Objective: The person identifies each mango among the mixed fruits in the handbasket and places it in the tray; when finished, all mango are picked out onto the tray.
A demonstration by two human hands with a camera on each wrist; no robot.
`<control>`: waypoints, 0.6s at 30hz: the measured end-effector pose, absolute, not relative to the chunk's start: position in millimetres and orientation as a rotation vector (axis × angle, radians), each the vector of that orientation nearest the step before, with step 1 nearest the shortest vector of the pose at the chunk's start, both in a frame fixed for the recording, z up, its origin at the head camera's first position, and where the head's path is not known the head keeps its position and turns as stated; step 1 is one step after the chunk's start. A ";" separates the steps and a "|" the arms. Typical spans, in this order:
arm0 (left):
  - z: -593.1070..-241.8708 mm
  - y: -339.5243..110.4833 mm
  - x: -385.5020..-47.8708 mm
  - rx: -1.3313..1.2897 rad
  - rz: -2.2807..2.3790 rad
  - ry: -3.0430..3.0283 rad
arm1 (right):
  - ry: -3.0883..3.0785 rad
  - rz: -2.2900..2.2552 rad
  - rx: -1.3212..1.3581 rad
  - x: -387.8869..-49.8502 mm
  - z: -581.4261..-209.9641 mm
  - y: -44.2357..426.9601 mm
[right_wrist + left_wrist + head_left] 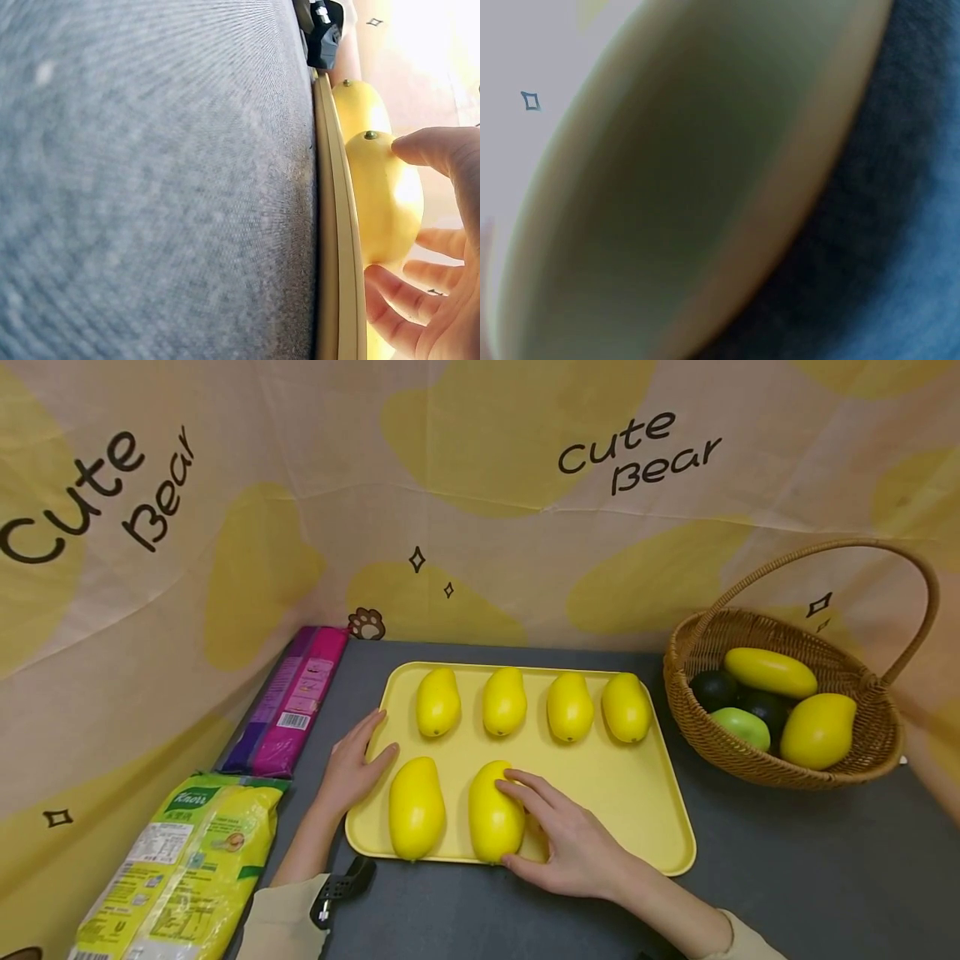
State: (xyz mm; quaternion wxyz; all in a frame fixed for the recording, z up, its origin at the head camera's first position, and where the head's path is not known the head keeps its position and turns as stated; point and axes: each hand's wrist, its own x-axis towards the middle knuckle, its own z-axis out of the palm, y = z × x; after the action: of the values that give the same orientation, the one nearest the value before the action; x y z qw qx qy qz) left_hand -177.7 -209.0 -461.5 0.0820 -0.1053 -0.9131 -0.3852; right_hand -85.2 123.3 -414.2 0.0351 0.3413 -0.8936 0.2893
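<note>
A yellow tray (577,793) holds several yellow mangoes, with a row at the back and two in front. My right hand (566,835) holds the right front mango (495,814), thumb at its near end and fingers along its far right side. In the right wrist view, the thumb (427,146) touches this mango (386,199) near its stem end. The left front mango (416,810) lies beside it. My left hand (356,764) rests on the tray's left edge, fingers extended. A large blurred shape fills much of the left wrist view, hiding that hand.
A wicker basket (690,727) with a tall handle stands at the right, holding mangoes, a green fruit (742,727) and dark round items. On the left lie a pink-purple packet (288,702) and a yellow-green Knorr bag (183,868). Printed cloth walls surround the grey table (795,868).
</note>
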 end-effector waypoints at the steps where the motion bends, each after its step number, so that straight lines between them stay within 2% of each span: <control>1: -461.8 -209.1 -177.8 -0.315 -1.149 -2.727 | -2.739 0.883 1.044 -85.3 -414.2 123.6; 11: -463.3 -207.7 -178.6 -0.326 -1.149 -2.707 | -2.545 1.081 0.930 -93.9 -406.5 140.4; 18: -462.5 -209.1 -178.4 -0.314 -1.163 -2.724 | -2.449 1.046 0.810 -106.7 -381.3 172.6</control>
State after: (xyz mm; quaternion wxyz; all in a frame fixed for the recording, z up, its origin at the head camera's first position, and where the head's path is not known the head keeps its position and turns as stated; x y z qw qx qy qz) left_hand -178.4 -209.1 -462.5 0.0813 -0.1049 -0.9116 -0.3892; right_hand -106.7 172.6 -381.3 0.1780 0.2865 -0.8657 0.3698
